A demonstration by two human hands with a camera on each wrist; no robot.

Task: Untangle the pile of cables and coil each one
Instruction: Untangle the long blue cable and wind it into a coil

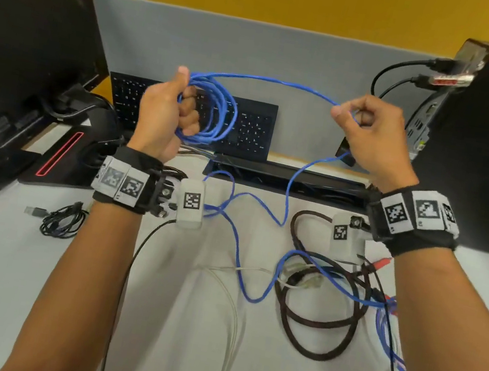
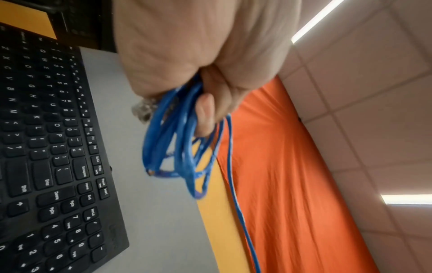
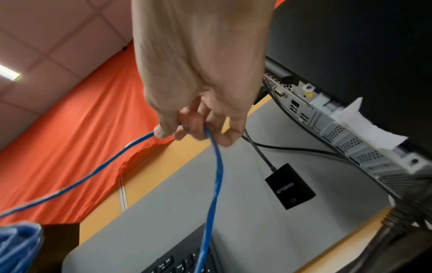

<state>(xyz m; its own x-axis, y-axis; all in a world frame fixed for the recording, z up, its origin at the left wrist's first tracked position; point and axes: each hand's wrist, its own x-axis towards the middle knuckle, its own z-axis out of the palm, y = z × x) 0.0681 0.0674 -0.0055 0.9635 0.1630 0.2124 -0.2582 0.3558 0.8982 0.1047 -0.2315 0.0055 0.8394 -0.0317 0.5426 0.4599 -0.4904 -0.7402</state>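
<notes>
My left hand (image 1: 168, 111) is raised above the desk and grips a coil of blue cable (image 1: 216, 115), several loops hanging from its curled fingers (image 2: 205, 112). A clear plug end pokes out beside that blue coil (image 2: 168, 144). One strand of the blue cable (image 1: 273, 81) arcs across to my right hand (image 1: 365, 131), which pinches it between thumb and fingers (image 3: 194, 123). From there the blue cable (image 3: 215, 184) drops to the desk and runs into a tangle (image 1: 322, 295) of brown braided, black, white and blue cables.
A black keyboard (image 1: 252, 128) leans against the grey partition behind my hands. A monitor stand (image 1: 57, 154) sits left, a computer tower (image 1: 486, 145) right with a hanging black adapter (image 3: 290, 186). A small coiled black USB cable (image 1: 61, 219) lies at left.
</notes>
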